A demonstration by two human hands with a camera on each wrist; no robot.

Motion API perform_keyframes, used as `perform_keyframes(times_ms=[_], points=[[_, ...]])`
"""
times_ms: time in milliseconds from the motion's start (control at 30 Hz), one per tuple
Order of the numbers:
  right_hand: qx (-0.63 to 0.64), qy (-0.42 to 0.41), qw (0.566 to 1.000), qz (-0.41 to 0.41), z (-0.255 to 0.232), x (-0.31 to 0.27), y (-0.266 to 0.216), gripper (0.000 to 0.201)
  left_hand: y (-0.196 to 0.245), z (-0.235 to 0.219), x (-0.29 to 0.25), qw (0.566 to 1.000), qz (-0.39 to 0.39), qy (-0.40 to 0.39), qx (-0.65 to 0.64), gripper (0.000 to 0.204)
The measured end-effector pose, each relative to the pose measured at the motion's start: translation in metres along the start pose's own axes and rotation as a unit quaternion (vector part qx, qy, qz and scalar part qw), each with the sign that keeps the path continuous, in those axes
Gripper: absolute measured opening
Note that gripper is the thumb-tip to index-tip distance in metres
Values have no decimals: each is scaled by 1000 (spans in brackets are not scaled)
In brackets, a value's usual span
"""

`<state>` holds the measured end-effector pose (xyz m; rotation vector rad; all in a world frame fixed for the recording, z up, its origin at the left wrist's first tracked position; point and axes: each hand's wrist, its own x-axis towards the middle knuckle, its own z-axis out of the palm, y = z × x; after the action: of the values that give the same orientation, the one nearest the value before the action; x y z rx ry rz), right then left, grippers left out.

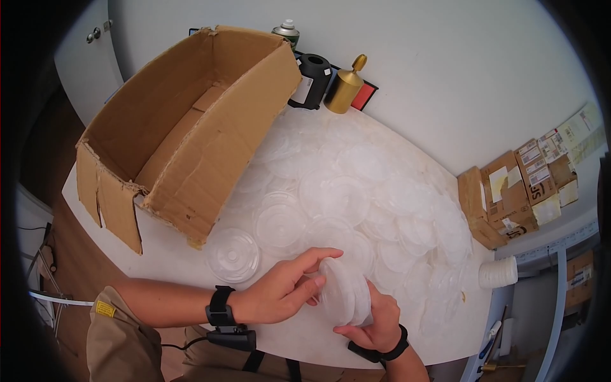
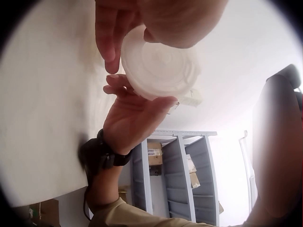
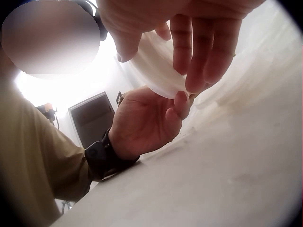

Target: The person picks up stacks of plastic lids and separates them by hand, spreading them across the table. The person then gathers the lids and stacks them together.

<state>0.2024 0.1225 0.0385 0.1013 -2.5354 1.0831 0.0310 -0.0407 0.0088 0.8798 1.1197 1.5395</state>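
Observation:
A short stack of clear round plastic lids [image 1: 344, 291] is held on edge between both hands, above the table's near edge. The right hand [image 1: 377, 320] grips the stack from the right, thumb below and fingers behind. On the left side, the left hand [image 1: 280, 293] has its thumb and fingers at the stack's rim. In the left wrist view the flat face of the lids [image 2: 163, 66] shows between the hands. The right wrist view shows the right hand's fingers [image 3: 202, 56] round the lids' side [image 3: 158, 71]. Many loose lids [image 1: 407, 216] lie spread behind them.
An open cardboard box [image 1: 210, 146] stands at the back left. Beside it are a spray can [image 1: 287, 32], a black container [image 1: 310, 83] and a gold canister [image 1: 344, 91]. One lid stack [image 1: 498, 272] lies at the right edge; a single lid [image 1: 233, 255] lies front left.

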Motion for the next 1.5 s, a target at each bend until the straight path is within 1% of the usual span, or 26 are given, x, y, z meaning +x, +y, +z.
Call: perform_keyframes(times_ms=[33,100,133,200,233,300,367,433,500,533,567,600,633,667,700,767,800,867,1000,1100,1167,1300,1433,1467,1500], points=[[-7,-6,1000,-6,0,1,1,85,-2,-1,0,1000,0,-1,0,50],[-16,-11,1000,-13,1,3,0,86,-5,-6,0,997,-24,-69,-29,73],[-39,-10,999,-11,1,3,-3,85,-4,-6,-1,997,-24,-68,-29,73],[-60,-10,998,-7,3,3,-3,83,5,-6,-4,992,19,-116,-41,102],[-66,-9,998,-21,3,4,-1,81,5,-4,-4,992,19,-117,-41,102],[-72,-7,997,-35,3,4,1,79,3,1,-4,994,51,-99,-21,123],[-67,-33,997,-13,4,1,2,75,5,4,-5,995,58,-83,-5,124],[-57,-44,997,-14,4,1,2,75,3,5,-5,996,64,-68,13,125],[-50,-52,997,-18,3,4,1,75,0,3,-4,997,42,-65,20,121],[-45,-44,998,-13,2,6,-3,71,-2,2,-3,997,42,-65,20,121],[-39,-37,999,-8,2,7,-5,67,-3,1,-2,996,46,-77,28,116],[-39,-38,998,-8,2,6,-6,67,-4,0,-3,994,49,-88,36,112],[-13,-30,999,-14,0,4,-6,58,-4,0,-3,994,49,-87,36,112],[12,-21,999,-21,-1,3,-5,50,-3,0,-3,993,58,-91,45,106],[12,-22,999,-21,-1,1,-3,50,-3,0,-3,992,66,-96,53,101],[45,-21,998,-48,1,-2,2,31,-2,-1,-1,991,70,-91,62,99],[45,-22,998,-48,1,0,2,31,-2,-1,-1,991,74,-85,71,98],[92,-36,994,-41,2,4,-1,21,-2,-2,0,992,68,-85,69,97],[123,-34,992,-18,2,4,-4,17,-2,-1,0,994,45,-91,49,94],[157,-48,986,1,-1,2,-5,14,-2,0,0,993,40,-100,38,93],[205,-62,977,27,-3,1,-5,11,-1,1,0,993,38,-106,35,93],[246,-73,966,37,-4,1,-3,9,-3,-1,-1,992,41,-114,26,93],[263,-31,963,53,-3,-3,1,10,-3,-3,0,992,58,-105,39,91],[263,-13,963,64,-2,-5,2,10,-2,-4,0,994,39,-99,27,91],[263,-14,962,64,-2,-7,1,10,-1,-4,0,995,19,-92,14,92]])
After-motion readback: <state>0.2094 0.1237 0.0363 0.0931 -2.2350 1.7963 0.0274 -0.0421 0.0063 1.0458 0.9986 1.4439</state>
